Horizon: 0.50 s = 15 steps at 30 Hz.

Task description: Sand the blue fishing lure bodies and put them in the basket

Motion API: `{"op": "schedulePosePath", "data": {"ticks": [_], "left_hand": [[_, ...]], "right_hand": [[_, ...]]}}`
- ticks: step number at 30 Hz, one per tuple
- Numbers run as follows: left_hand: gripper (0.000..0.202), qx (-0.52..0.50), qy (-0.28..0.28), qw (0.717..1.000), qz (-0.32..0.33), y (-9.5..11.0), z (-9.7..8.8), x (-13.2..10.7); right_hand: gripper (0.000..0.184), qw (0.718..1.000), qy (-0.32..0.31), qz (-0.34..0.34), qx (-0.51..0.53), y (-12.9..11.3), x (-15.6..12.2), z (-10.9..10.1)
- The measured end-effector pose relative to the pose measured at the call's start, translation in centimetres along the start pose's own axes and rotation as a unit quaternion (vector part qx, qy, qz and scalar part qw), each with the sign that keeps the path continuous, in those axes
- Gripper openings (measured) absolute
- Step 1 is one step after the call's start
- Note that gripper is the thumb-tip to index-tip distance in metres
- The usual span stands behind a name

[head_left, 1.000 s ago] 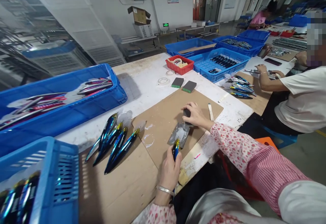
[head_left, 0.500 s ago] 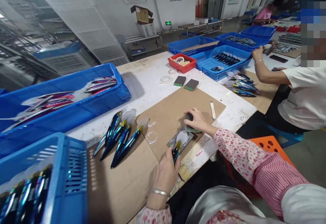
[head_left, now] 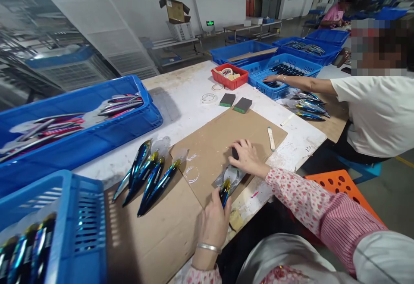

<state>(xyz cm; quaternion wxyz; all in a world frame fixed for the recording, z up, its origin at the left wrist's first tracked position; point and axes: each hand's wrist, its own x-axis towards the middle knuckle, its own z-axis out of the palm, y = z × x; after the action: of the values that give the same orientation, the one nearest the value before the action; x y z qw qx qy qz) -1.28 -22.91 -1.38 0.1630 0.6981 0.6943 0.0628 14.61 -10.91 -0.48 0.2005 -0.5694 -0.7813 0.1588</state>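
Note:
My left hand (head_left: 214, 220) is closed round a blue-black fishing lure (head_left: 225, 189) with a yellow head and a clear lip (head_left: 233, 173). That lip lies over a small grey sheet (head_left: 239, 179) on the cardboard (head_left: 223, 142). In my right hand (head_left: 247, 157) is a dark sanding block (head_left: 235, 153), mostly covered by the fingers, close by the lip; whether they touch I cannot tell. Left of my hands several similar lures (head_left: 161, 185) lie side by side. Two black sanding blocks with green undersides (head_left: 243, 104) rest past the cardboard's far edge.
A blue basket of lures (head_left: 89, 223) stands near left, with a blue bin of pink and silver lures (head_left: 152, 116) behind it. A knife-like tool (head_left: 271, 139) lies right of my hand. Ahead are tape rolls, a red box (head_left: 230, 77) and another blue basket (head_left: 255, 77), where a co-worker's hand (head_left: 273, 79) reaches.
My right hand has moved slightly left with the sanding block, nearer the lure's lip. The co-worker's arm has stretched left into the blue basket. My view has shifted a little.

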Motion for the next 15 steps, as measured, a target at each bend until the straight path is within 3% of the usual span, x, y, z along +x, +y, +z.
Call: {"op": "schedulePosePath", "data": {"ticks": [4,9,12,15], "left_hand": [[0.04,-0.009,-0.013,1.0,-0.003,0.3,-0.1,0.0],[0.041,-0.024,0.001,1.0,-0.002,-0.4,-1.0,-0.4],[0.041,0.003,-0.001,1.0,-0.002,-1.4,-2.1,-0.5],[0.037,0.058,-0.032,0.998,0.007,-1.8,-2.8,0.1]], "right_hand": [[0.036,0.998,-0.022,-0.052,0.022,-0.5,-1.0,0.4],[0.034,0.999,0.048,0.002,0.013,1.5,1.5,-0.9],[0.036,0.99,0.102,0.002,0.095,2.7,2.9,-1.7],[0.035,0.978,0.109,-0.053,0.172,2.8,2.8,-1.8]]}}
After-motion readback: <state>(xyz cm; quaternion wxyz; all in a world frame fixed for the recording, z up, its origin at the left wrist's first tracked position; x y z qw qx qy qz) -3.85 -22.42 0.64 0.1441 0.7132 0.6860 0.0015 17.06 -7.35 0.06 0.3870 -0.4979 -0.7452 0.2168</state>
